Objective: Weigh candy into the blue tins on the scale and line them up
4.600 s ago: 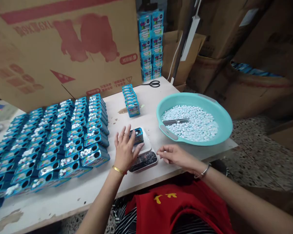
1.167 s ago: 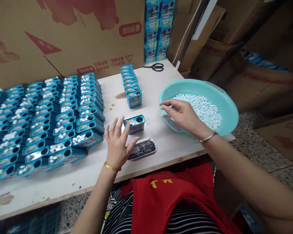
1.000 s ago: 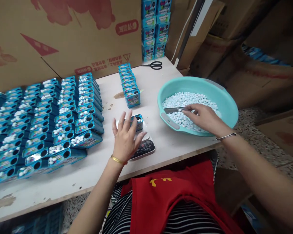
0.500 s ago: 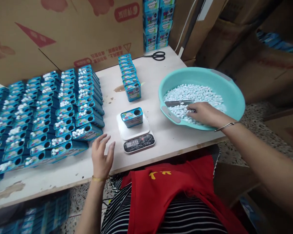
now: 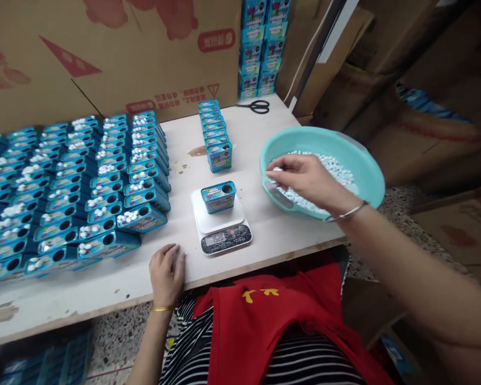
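Observation:
A small blue tin (image 5: 218, 197) with a round hole in its top stands on a white digital scale (image 5: 221, 229) near the table's front edge. My right hand (image 5: 304, 179) hovers over the near left rim of a teal basin (image 5: 372, 179), fingers pinched on a few pale candies (image 5: 336, 171) from the heap inside. My left hand (image 5: 166, 271) lies palm down on the table edge, left of the scale, holding nothing.
Rows of filled blue tins (image 5: 76, 182) cover the table's left half. A short row of tins (image 5: 214, 133) stands behind the scale, with scissors (image 5: 256, 106) beyond. Cardboard boxes (image 5: 116, 53) and stacked tins (image 5: 260, 48) line the back.
My left hand let go of the tin on the scale and drew back to the table edge. My right hand dipped into the basin's candies and has lifted toward its left rim.

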Available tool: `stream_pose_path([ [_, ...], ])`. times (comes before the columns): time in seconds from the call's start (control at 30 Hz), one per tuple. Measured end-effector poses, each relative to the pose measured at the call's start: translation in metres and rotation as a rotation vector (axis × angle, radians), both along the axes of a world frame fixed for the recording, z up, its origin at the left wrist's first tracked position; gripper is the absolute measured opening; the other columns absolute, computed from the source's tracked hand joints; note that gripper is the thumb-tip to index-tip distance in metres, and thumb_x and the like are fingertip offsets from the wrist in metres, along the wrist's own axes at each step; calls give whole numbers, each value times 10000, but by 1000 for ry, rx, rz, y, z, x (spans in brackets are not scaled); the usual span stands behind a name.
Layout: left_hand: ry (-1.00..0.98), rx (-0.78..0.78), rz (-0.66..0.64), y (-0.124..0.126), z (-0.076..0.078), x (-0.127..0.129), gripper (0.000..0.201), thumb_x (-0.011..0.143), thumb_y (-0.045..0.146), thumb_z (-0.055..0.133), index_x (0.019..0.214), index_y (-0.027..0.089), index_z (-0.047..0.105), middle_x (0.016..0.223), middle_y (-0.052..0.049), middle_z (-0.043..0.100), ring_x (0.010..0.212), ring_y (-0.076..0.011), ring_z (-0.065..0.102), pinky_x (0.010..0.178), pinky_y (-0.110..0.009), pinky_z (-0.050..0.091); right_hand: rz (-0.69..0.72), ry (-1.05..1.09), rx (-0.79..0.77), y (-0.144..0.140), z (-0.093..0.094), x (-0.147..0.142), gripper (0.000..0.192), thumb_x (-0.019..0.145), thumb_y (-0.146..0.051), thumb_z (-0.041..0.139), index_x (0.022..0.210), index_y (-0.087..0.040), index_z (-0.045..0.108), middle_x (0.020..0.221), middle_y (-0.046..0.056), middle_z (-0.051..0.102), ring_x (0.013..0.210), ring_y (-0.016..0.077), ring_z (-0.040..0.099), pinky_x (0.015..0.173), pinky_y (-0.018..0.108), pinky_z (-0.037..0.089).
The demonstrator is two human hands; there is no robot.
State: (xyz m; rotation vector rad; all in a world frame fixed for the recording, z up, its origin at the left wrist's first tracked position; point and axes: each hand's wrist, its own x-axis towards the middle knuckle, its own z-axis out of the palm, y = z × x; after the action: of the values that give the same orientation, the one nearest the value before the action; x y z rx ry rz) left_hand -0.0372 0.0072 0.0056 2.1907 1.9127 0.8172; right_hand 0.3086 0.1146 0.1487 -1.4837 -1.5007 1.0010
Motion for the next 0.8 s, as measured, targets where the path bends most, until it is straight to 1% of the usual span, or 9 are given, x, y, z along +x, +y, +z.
stream_pose_path([
  [0.03,-1,0,-3,0,0,-1,229,872,307,505,1022,168,608,1042,-107,611,999,-231,550,887,-402,425,37,21,46,4,3,-16,182,754,-324,656,808,-150,645,640,9,580,559,112,512,529,263,406],
  [0.1,-2,9,-8,0,0,-2,231,871,310,504,1025,171,606,1044,-107,611,999,-232,551,883,-398,426,112,8,128,12,2,-42,157,778,-303,632,814,-150,639,646,1,570,585,112,502,556,261,400],
  [0.2,11,24,-11,-1,-2,-4,233,873,306,505,1033,166,599,1054,-107,610,1000,-231,549,881,-392,426,179,-93,214,21,-6,-67,123,803,-268,606,805,-149,635,687,5,576,643,120,493,612,265,390],
  [0.27,20,28,-11,-2,-3,-4,233,873,304,508,1037,163,596,1061,-108,609,1002,-231,547,882,-389,425,202,-173,258,23,-11,-75,102,813,-238,595,804,-146,637,741,19,593,686,127,501,653,270,387],
  [0.37,17,31,-13,-2,-3,-4,230,873,307,505,1034,172,596,1058,-106,609,1002,-233,545,881,-388,424,210,-256,300,24,-14,-78,81,822,-199,581,810,-148,643,791,37,607,726,139,518,693,278,388],
  [0.5,14,22,-12,-2,-3,-4,232,873,311,502,1037,175,594,1060,-106,606,1002,-233,543,883,-386,419,203,-258,302,24,-12,-77,71,811,-166,579,777,-157,640,790,35,611,717,139,519,693,283,393],
  [0.6,14,19,-5,-2,-3,-3,228,873,304,504,1037,176,596,1058,-102,606,999,-228,542,881,-377,415,164,-98,232,21,-10,-71,65,794,-200,602,779,-154,645,723,13,593,652,120,498,637,272,394],
  [0.7,12,20,0,-3,-4,-3,224,872,298,507,1039,179,599,1055,-97,608,998,-224,542,884,-374,413,74,176,41,14,-10,-55,135,757,-274,654,810,-150,649,624,-19,544,546,88,446,530,243,368],
  [0.8,14,21,4,-3,-5,-2,224,871,299,515,1034,173,604,1055,-98,609,1005,-225,541,890,-375,410,-31,378,-121,4,-15,-31,199,689,-299,722,791,-146,644,647,-10,563,511,62,424,460,216,325],
])
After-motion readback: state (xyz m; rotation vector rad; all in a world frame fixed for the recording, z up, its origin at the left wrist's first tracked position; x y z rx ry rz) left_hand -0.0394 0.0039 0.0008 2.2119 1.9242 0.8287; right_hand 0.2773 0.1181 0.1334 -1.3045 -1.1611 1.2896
